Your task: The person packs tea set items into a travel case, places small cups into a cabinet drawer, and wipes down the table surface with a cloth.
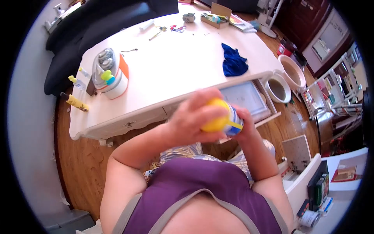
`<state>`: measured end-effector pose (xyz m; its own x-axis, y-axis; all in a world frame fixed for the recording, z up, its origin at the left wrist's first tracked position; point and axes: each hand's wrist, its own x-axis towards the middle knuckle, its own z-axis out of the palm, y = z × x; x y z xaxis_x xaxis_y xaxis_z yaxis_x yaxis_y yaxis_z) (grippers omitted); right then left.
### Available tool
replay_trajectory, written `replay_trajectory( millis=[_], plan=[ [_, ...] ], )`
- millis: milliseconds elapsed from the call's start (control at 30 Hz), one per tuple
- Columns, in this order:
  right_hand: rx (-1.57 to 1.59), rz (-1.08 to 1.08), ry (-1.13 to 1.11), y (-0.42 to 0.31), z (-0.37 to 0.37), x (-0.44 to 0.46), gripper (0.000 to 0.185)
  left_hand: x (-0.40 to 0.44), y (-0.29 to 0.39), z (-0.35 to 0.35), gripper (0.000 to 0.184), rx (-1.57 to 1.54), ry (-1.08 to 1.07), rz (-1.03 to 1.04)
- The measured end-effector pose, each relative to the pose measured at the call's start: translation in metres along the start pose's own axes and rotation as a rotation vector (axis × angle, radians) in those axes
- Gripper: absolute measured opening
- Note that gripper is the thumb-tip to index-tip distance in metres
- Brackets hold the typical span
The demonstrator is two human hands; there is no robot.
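Note:
Above the open drawer's front, I hold a canister (233, 121) with a blue and white body and a yellow cap (216, 115). My left hand (191, 117) is wrapped round the yellow cap, slightly blurred. My right hand (246, 121) grips the blue end of the body from the right side. The canister is tilted. What its label says cannot be read. Behind my hands, the drawer (243, 99) is pulled out of the white table (167, 66), with a pale blue-edged tray or box inside. A dark blue cloth (234, 61) lies crumpled on the tabletop.
At the table's left stand a white and orange organiser (115, 76), a yellow bottle (77, 103) and a pump bottle (78, 82). A cardboard box (215, 17) sits at the back. Two buckets (278, 89) are on the floor at right, beside a shelf rack (331, 85).

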<state>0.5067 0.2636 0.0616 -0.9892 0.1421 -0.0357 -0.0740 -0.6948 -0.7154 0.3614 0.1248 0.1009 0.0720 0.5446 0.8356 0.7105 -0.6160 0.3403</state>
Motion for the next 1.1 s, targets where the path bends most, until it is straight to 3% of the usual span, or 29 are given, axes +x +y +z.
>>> replay_trajectory(
  millis=[133, 200, 233, 267, 333, 400, 467, 500, 533, 567, 600, 633, 667, 733, 800, 833, 867, 900, 933, 1000, 1033, 1100],
  plan=[
    [0.087, 0.044, -0.187, 0.004, -0.012, 0.001, 0.065, 0.007, -0.009, -0.005, 0.056, 0.020, -0.125, 0.063],
    [-0.333, -0.273, 0.144, 0.000, 0.003, 0.002, 0.064, 0.008, -0.014, -0.009, 0.061, -0.044, 0.010, -0.280],
    [-0.631, -0.397, 0.272, 0.000, -0.010, 0.004, 0.067, 0.009, -0.016, -0.008, 0.068, 0.090, 0.072, -0.329],
    [-0.630, -0.395, 0.270, -0.002, -0.007, 0.004, 0.067, 0.008, -0.016, -0.012, 0.068, 0.092, 0.073, -0.331],
    [-1.480, -0.941, 0.295, -0.007, 0.003, 0.005, 0.071, 0.008, -0.019, -0.023, 0.068, 0.135, -0.075, -0.524],
    [-1.567, -1.068, 0.279, -0.002, -0.001, 0.011, 0.072, 0.006, -0.023, -0.023, 0.065, 0.120, -0.088, -0.505],
    [-1.577, -1.119, 0.279, 0.004, -0.002, 0.013, 0.073, 0.003, -0.022, -0.021, 0.066, 0.073, -0.146, -0.651],
    [-1.520, -1.031, 0.310, 0.007, -0.001, 0.013, 0.063, 0.000, -0.025, -0.021, 0.066, 0.072, -0.148, -0.651],
    [-1.520, -1.030, 0.313, 0.007, -0.001, 0.012, 0.063, -0.005, -0.030, -0.021, 0.065, 0.057, -0.134, -0.515],
    [-0.793, -0.507, 0.211, 0.009, -0.003, 0.010, 0.058, -0.009, -0.032, -0.021, 0.065, 0.039, -0.124, -0.382],
    [-0.058, 0.002, 0.096, 0.011, -0.004, 0.008, 0.057, -0.009, -0.034, -0.022, 0.065, 0.031, -0.132, -0.383],
    [0.043, 0.202, -0.035, 0.017, -0.021, 0.012, 0.060, -0.008, -0.036, -0.023, 0.066, 0.069, -0.214, -0.226],
    [0.043, 0.196, -0.029, 0.023, -0.028, 0.014, 0.060, -0.008, -0.038, -0.025, 0.068, 0.108, -0.288, -0.064],
    [0.113, 0.165, -0.183, 0.028, -0.036, 0.016, 0.057, -0.007, -0.039, -0.028, 0.068, 0.083, -0.342, -0.063],
    [0.151, 0.088, -0.046, 0.017, -0.018, 0.014, 0.051, -0.001, -0.035, -0.032, 0.065, 0.205, -0.321, -0.259],
    [-0.474, -0.256, 0.161, 0.013, -0.010, 0.016, 0.051, -0.003, -0.034, -0.032, 0.057, 0.159, -0.236, -0.401],
    [-1.098, -0.595, 0.369, 0.011, -0.004, 0.018, 0.054, -0.005, -0.037, -0.031, 0.057, 0.156, -0.241, -0.401],
    [-1.455, -0.849, 0.375, 0.009, 0.000, 0.020, 0.067, -0.007, -0.040, -0.030, 0.053, 0.026, -0.172, -0.550],
    [-1.455, -0.844, 0.376, 0.009, 0.000, 0.023, 0.067, -0.009, -0.042, -0.029, 0.048, -0.105, -0.098, -0.697],
    [-1.709, -1.185, 0.283, 0.012, -0.001, 0.029, 0.072, -0.007, -0.036, -0.024, 0.047, -0.186, -0.063, -0.813],
    [-1.706, -1.181, 0.286, 0.016, -0.005, 0.030, 0.075, -0.007, -0.035, -0.022, 0.046, -0.265, -0.029, -0.925],
    [-1.662, -1.138, 0.297, 0.021, -0.009, 0.029, 0.072, -0.011, -0.038, -0.016, 0.047, -0.157, -0.010, -0.803]
  ],
)
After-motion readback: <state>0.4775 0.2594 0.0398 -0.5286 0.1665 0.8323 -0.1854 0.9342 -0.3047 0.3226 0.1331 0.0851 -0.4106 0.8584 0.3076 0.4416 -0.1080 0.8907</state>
